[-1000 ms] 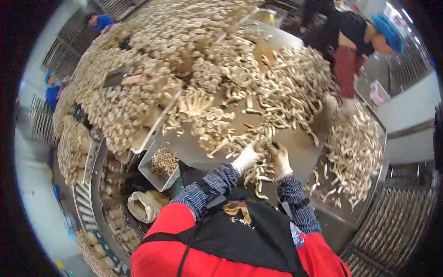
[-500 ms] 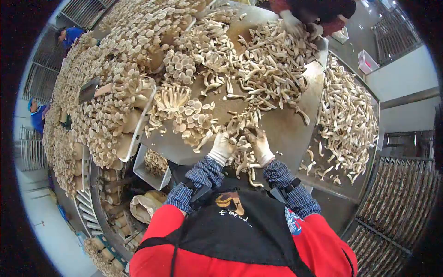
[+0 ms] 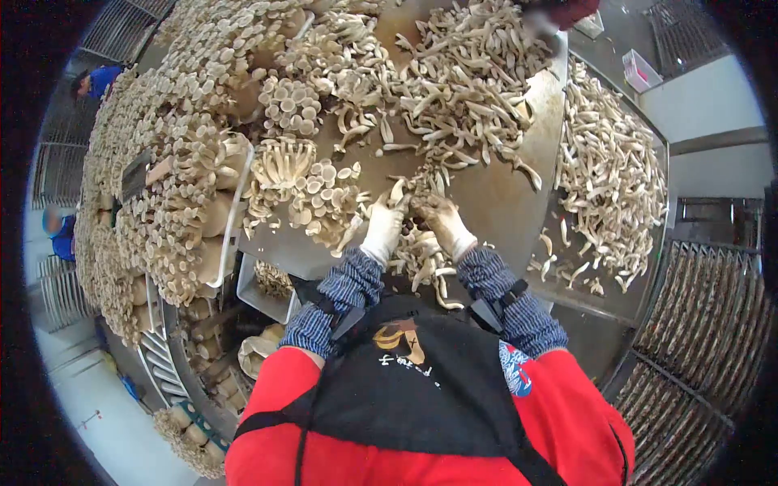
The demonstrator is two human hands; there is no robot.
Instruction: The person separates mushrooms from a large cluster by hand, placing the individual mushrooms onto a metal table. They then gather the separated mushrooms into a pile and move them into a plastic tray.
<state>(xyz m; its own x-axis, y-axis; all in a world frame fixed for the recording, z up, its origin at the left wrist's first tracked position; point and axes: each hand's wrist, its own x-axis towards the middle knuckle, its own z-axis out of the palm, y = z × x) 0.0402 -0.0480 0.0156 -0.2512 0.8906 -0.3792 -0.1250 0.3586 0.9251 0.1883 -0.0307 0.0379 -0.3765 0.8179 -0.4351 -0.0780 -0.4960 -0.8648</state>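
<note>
A: Far left first?
B: Trays (image 3: pixel 235 202) loaded with mushroom clusters (image 3: pixel 182 202), and a person in blue (image 3: pixel 96 81) beyond them. A grey bin (image 3: pixel 261 285) of trimmings sits under the table (image 3: pixel 502 219) edge.

A: Closer in?
B: An uncut cluster (image 3: pixel 316 194) lies on the table just beside the left hand (image 3: pixel 382 228), on its left.

A: Left hand state?
B: Gloved, with the fingers curled round a clump (image 3: pixel 412 209). One stem pokes up past the knuckles.

A: Where's the clump?
B: Between the two hands and touching both gloves, at the near middle of the table. It's just above a heap of loose stems (image 3: pixel 421 259). The stems run roughly away from the person. I can't tell which end has the caps.

A: Right hand?
B: The right hand (image 3: pixel 444 220) is gloved, fingers bent inward and pinching the clump's right side. I can't tell whether it holds anything else.

A: Which hand is nearer?
B: Even, since both are on it. The left hand is closer to the uncut cluster, the right hand to bare steel.

A: Further right?
B: A big loose pile (image 3: pixel 462 89) lies up the table, well apart from the hands. A second pile (image 3: pixel 608 162) lies off the table's right edge.

A: Any writing?
B: The apron print (image 3: pixel 401 350) is a gold figure with characters too small to read. The sleeve badge (image 3: pixel 516 379) is blue and red, also unreadable.
</note>
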